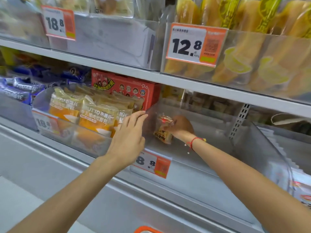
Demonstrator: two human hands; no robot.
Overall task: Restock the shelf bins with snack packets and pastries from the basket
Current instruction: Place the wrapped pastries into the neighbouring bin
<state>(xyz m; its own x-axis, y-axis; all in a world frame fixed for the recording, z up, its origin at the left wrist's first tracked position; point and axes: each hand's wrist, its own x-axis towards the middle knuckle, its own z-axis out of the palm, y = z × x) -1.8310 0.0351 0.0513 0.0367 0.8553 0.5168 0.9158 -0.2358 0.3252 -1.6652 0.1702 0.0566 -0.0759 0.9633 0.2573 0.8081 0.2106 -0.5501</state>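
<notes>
A small clear pastry packet [163, 130] with a brown and red label stands upright inside a nearly bare clear plastic shelf bin [198, 167]. My right hand [182, 126] reaches into that bin and grips the packet from its right side. My left hand [128, 137] is stretched out with straight fingers, its fingertips touching the clear divider wall between this bin and the bin to the left. That left bin [70, 130] holds several orange and yellow bread packets [96, 115]. The basket is seen only as an orange rim [146, 230] at the bottom edge.
A red carton [129, 88] stands behind the bread packets. Price tags read 18.8 [58, 22], 12.8 [193, 44] and 8.8 [151, 163]. The upper shelf carries yellow bread bags [244, 31]. Blue packets [18, 88] fill the far left; another bin [299, 187] sits at right.
</notes>
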